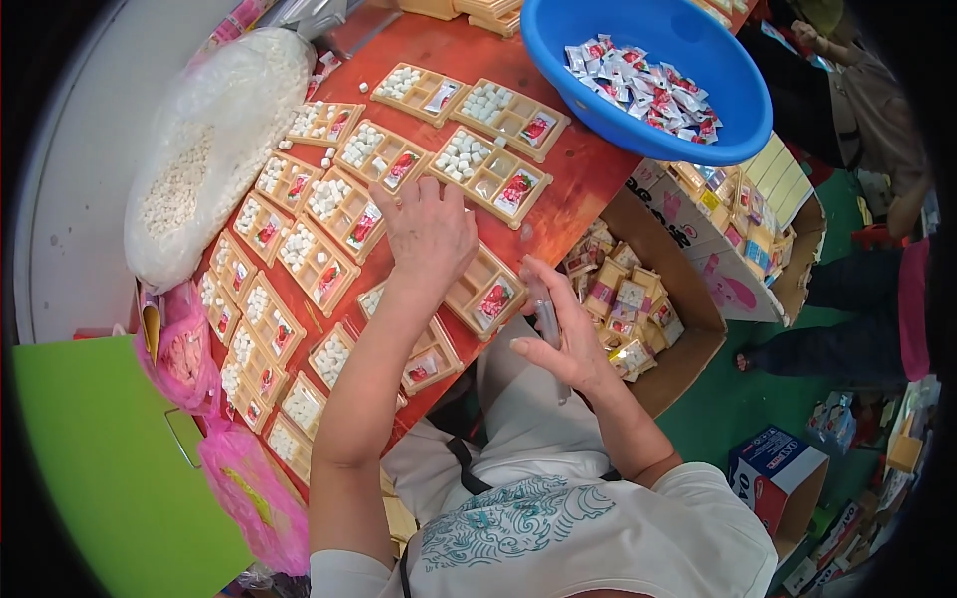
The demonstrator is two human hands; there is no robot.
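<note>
Two hands: our left hand [431,231] reaches over the trays [485,186], fingers a little apart and bent down; whether they grip anything we cannot tell. Our right hand [580,351] has thumb and fingers closed on a clear plastic piece [547,321] at the table's right edge.
Trays: they lie in rows on the red table [399,45], many with white pieces and a red-printed sachet.
Far right: we have a blue basin [558,85] of sachets overhanging the edge.
Left: a clear bag [254,95] of white pieces, and nearer, pink bags [249,488] and a green panel [110,468].
Right: a cardboard box [688,339] of filled packs; beyond, another person [867,309], cut off.
Hidden: our left forearm covers several near trays; our left fingertips are hard to make out.
</note>
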